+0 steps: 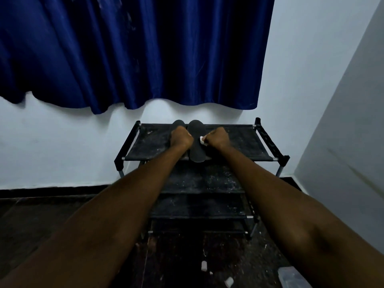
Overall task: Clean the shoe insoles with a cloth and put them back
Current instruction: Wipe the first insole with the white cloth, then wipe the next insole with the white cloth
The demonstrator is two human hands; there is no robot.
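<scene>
Two dark insoles lie side by side on the top shelf of a black shoe rack (239, 142). The right insole (196, 142) shows almost whole. The left insole (178, 123) shows only its far tip, the rest hidden under my left hand (181, 138). That hand is a curled fist resting on the left insole, its fingertips touching the right one's edge. My right hand (217, 138) grips a small white cloth (202, 140) and holds it against the right edge of the right insole.
The rack has several dusty fabric shelves below the top one and stands against a white wall (62, 146), near a corner on the right. A blue curtain (135, 53) hangs above. On the dark floor lie small white scraps (204, 266) and a clear plastic item (292, 276).
</scene>
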